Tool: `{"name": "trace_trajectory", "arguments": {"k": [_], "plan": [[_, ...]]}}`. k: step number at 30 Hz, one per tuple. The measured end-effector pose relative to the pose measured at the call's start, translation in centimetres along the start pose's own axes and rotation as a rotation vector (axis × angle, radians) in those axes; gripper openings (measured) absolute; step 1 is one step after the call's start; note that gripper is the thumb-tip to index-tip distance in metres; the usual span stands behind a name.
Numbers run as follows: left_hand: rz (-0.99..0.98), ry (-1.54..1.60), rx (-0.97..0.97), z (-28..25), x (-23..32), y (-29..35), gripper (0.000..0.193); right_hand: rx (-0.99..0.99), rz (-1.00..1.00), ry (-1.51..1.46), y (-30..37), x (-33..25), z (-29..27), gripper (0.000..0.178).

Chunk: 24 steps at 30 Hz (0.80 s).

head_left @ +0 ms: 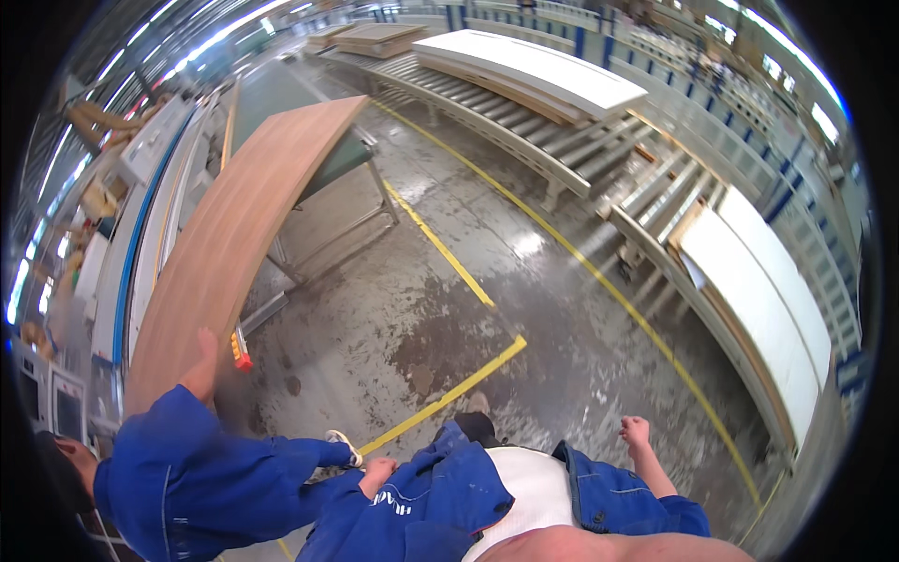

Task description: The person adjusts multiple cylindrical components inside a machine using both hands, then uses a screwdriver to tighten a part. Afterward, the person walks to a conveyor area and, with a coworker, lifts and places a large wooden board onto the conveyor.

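Note:
My left hand hangs low in front of my blue jacket, beside a co-worker's blue trousers, its fingers loosely curled with nothing seen in them. Out to the right, over the grey floor, my right hand is held with bent fingers and no object in it. Neither one touches a panel. On the left, a co-worker in blue has a hand at the edge of a long reddish-brown wood panel. The panel's far end lies over a green-topped table.
A roller conveyor carries stacked white panels at the far side. More white panels lie on rollers at right. Yellow lines mark the floor. A machine with a blue strip runs along the left.

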State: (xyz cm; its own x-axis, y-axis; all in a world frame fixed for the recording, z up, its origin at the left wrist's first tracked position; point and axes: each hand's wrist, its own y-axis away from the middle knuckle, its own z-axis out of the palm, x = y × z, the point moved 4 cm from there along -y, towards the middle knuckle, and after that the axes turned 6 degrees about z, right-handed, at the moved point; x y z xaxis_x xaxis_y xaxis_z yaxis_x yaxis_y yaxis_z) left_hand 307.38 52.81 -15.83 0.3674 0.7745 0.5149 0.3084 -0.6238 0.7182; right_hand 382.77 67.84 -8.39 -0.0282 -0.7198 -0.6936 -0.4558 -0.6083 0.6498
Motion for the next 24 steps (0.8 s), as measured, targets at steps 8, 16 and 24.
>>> {"name": "trace_trajectory", "arguments": {"k": [8, 16, 24], "plan": [[-0.109, 0.098, 0.087, 4.2, 12.3, -13.3, 0.018, -0.167, -0.024, 0.084, -15.3, -22.3, 14.4, 0.012], [0.103, 0.647, 0.154, -11.7, 48.2, -28.7, 0.018, -0.329, -0.11, 0.513, -20.4, -30.2, 26.3, 0.019], [0.179, 0.564, 0.311, -17.7, 64.3, -39.9, 0.016, -0.31, -0.093, 0.712, -37.7, -42.5, 34.8, 0.018]]}}
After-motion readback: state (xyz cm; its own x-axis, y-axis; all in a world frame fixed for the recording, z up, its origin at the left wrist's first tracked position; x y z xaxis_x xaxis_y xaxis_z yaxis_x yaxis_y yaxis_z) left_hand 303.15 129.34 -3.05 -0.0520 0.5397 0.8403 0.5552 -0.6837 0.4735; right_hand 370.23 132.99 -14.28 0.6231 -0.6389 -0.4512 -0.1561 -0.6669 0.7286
